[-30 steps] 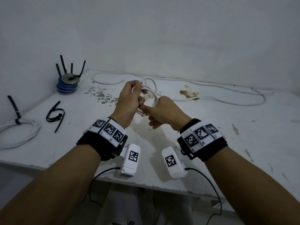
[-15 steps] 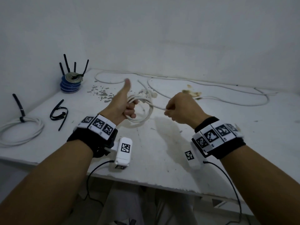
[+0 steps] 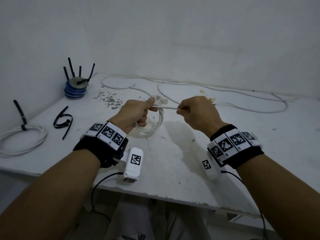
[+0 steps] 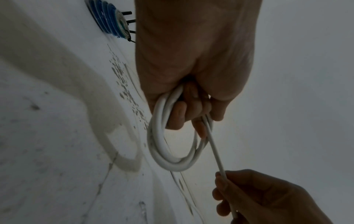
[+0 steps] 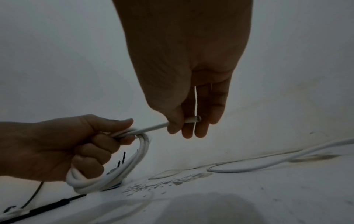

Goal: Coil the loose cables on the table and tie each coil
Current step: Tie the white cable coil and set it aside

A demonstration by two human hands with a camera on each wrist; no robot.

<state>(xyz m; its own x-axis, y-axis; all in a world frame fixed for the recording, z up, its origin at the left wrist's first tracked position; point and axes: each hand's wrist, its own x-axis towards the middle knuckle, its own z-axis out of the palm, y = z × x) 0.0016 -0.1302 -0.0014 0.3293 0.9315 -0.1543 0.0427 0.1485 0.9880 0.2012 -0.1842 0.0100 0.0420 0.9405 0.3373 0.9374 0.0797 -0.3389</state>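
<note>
The left hand (image 3: pixel 136 113) gripped the white coil (image 3: pixel 152 126) above the table (image 3: pixel 173 161). The right hand (image 3: pixel 197 113), pinching the free cable (image 3: pixel 166 106), had drawn apart from it since a second earlier, tensioning another wrap; tying remained undone.

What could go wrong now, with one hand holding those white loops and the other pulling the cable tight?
The left hand grips several loops of the white coil in one fist; a hard tug from the right hand might slip a loop free. The loose cable trailing across the table curves back on itself and may snag or kink as it is drawn in. The black ties lie off to the left, so fetching one risks loosening the coil.
</note>
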